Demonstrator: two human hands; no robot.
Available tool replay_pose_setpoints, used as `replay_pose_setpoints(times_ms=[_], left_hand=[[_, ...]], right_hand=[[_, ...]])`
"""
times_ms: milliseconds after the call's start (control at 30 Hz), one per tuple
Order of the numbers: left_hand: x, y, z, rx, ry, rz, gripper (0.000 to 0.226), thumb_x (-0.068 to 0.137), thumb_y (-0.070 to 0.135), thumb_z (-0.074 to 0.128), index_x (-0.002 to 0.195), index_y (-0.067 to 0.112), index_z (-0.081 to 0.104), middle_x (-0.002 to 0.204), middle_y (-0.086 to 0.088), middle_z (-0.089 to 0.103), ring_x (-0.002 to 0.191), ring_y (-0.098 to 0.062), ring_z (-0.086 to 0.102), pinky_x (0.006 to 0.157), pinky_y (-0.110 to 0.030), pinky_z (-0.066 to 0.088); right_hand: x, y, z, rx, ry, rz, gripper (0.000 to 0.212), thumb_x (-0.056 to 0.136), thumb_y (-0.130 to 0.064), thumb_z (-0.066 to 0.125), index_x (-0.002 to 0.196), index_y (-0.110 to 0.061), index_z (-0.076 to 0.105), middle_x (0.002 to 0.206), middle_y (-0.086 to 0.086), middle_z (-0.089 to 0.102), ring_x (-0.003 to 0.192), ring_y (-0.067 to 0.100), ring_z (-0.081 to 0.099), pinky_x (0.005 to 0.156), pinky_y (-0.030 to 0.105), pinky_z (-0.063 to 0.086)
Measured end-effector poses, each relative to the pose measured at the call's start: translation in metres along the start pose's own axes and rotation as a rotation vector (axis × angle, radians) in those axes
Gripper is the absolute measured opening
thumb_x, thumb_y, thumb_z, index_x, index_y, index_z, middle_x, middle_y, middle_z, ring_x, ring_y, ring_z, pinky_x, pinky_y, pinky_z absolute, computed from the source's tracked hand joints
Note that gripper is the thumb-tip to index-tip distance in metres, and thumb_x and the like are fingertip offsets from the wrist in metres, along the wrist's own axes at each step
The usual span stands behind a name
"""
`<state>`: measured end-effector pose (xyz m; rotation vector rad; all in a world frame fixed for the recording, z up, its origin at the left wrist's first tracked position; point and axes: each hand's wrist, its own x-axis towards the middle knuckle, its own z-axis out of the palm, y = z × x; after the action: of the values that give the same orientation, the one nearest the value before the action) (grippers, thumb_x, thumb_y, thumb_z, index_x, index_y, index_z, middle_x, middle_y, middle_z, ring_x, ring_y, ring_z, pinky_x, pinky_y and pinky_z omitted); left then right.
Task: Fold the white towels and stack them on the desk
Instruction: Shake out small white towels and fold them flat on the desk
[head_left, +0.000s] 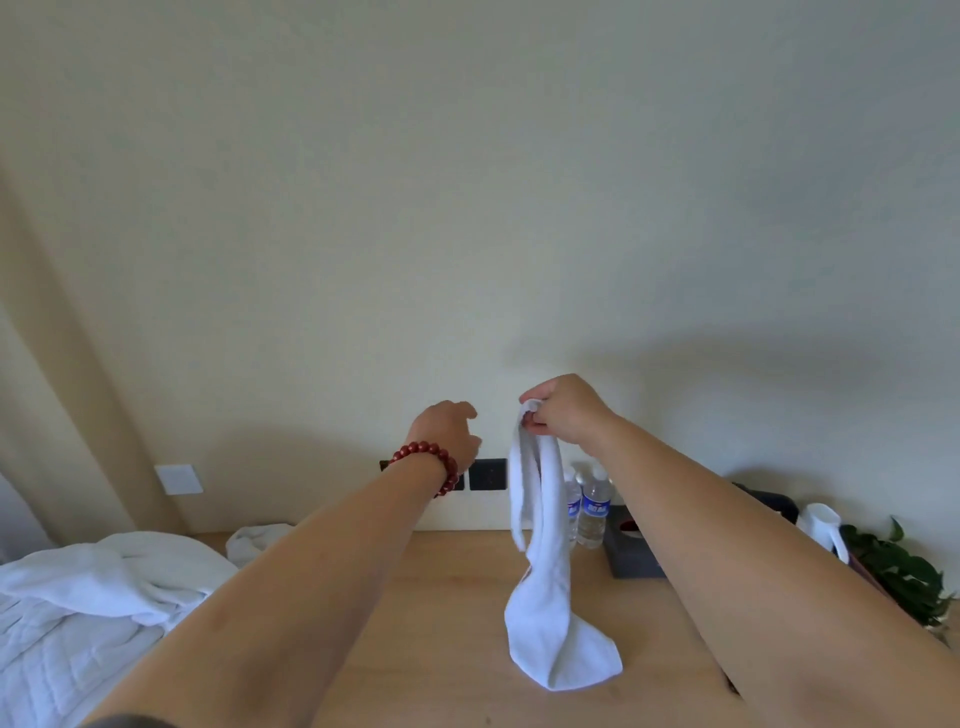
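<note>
Hanging from the right hand (563, 413), a white towel (545, 566) is pinched at its top edge between curled fingers and thumb, raised above the desk (447, 623). Head view: the towel drops in a long doubled fold, and its lower end rests bunched on the desk surface directly beneath that hand. The left hand (449, 434), wearing a red bead bracelet (428, 462) at the wrist, is just beside the towel's top, to its left, with fingers loosely curled and holding nothing; it does not touch the cloth. Left of the towel, at the desk's left end, lies a heap of white towels (104, 582), with a smaller crumpled towel (254, 540) behind it. Right of the towel stand two water bottles (592, 512), then a dark tissue box (631, 551), a white cup (823, 525) and a leafy plant (898, 571).
</note>
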<state>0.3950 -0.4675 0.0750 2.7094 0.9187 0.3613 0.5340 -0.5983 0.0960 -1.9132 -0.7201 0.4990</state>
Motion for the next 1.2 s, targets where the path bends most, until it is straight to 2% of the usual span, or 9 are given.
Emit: replay_pose_setpoints(times_ms=[100,233,367,467,633,800,867,1000,1200], left_hand=[[-0.005,0.027,0.008,-0.089,-0.054,0.134,0.055,0.086,0.036,0.069,0.137,0.024,0.053,0.133,-0.002,0.057,0.124,-0.022,0.054,0.101,-0.034,0.048],[-0.006,0.056,0.008,-0.206,-0.084,0.150,0.040,0.082,0.049,0.069,0.106,0.020,0.055,0.087,0.006,0.057,0.081,-0.016,0.059,0.062,-0.027,0.042],[-0.003,0.059,-0.002,-0.395,-0.021,0.024,0.047,0.099,0.049,0.045,0.071,0.012,0.053,0.064,0.000,0.052,0.060,-0.019,0.049,0.057,-0.031,0.040],[-0.003,0.054,-0.003,-0.410,0.048,0.010,0.054,0.101,0.049,0.041,0.058,0.016,0.039,0.055,0.002,0.042,0.053,-0.016,0.040,0.052,-0.028,0.032],[0.001,0.047,-0.012,-0.351,0.099,0.055,0.047,0.100,0.038,0.049,0.061,0.013,0.044,0.058,0.000,0.046,0.057,-0.018,0.042,0.053,-0.031,0.033],[0.008,0.044,-0.026,-0.579,0.144,-0.016,0.032,0.101,0.032,0.048,0.079,0.014,0.062,0.069,0.002,0.058,0.067,-0.018,0.052,0.058,-0.028,0.039],[0.008,0.043,-0.027,-0.600,0.098,-0.006,0.024,0.102,0.028,0.047,0.092,0.017,0.067,0.079,0.003,0.063,0.073,-0.015,0.056,0.061,-0.027,0.041],[0.006,0.039,-0.029,-0.612,-0.018,0.018,0.024,0.101,0.019,0.046,0.111,0.018,0.068,0.089,0.003,0.064,0.076,-0.012,0.055,0.062,-0.024,0.042],[0.005,0.037,-0.033,-0.579,-0.093,-0.009,0.042,0.095,0.045,0.059,0.088,0.003,0.061,0.074,-0.001,0.049,0.066,-0.017,0.042,0.061,-0.028,0.036]], right_hand=[[-0.001,-0.007,0.008,-0.120,-0.010,-0.044,0.017,0.090,-0.006,0.061,0.084,-0.010,0.077,0.086,0.012,0.074,0.088,0.029,0.073,0.087,0.043,0.060],[0.001,-0.012,0.005,-0.226,-0.008,-0.076,0.038,0.097,-0.032,0.057,0.076,-0.004,0.070,0.081,0.018,0.073,0.080,0.035,0.071,0.085,0.047,0.059],[-0.007,-0.019,0.001,-0.384,0.026,-0.109,0.041,0.104,-0.033,0.044,0.073,-0.010,0.057,0.067,0.011,0.069,0.060,0.022,0.065,0.071,0.033,0.050],[-0.008,-0.019,0.002,-0.504,0.074,-0.146,0.041,0.104,-0.031,0.041,0.070,-0.012,0.051,0.069,0.006,0.059,0.074,0.027,0.060,0.067,0.035,0.045],[-0.012,-0.018,-0.004,-0.396,0.052,-0.143,0.044,0.103,-0.030,0.044,0.063,-0.010,0.045,0.069,0.004,0.048,0.068,0.022,0.046,0.058,0.032,0.032],[-0.016,-0.014,0.001,-0.028,-0.017,-0.126,0.060,0.093,-0.053,0.048,0.087,0.006,0.056,0.085,0.023,0.061,0.075,0.032,0.058,0.076,0.049,0.056],[-0.018,-0.014,0.008,-0.005,-0.009,-0.165,0.047,0.096,-0.048,0.051,0.077,-0.005,0.047,0.074,0.011,0.048,0.068,0.023,0.044,0.061,0.041,0.045],[-0.013,-0.007,0.014,-0.074,0.075,-0.235,0.039,0.104,-0.032,0.046,0.069,-0.018,0.034,0.067,-0.002,0.035,0.063,0.016,0.032,0.059,0.032,0.027],[-0.008,-0.004,0.013,-0.217,0.058,-0.296,0.041,0.102,-0.031,0.050,0.065,-0.017,0.040,0.061,-0.004,0.039,0.059,0.015,0.034,0.056,0.030,0.028]])
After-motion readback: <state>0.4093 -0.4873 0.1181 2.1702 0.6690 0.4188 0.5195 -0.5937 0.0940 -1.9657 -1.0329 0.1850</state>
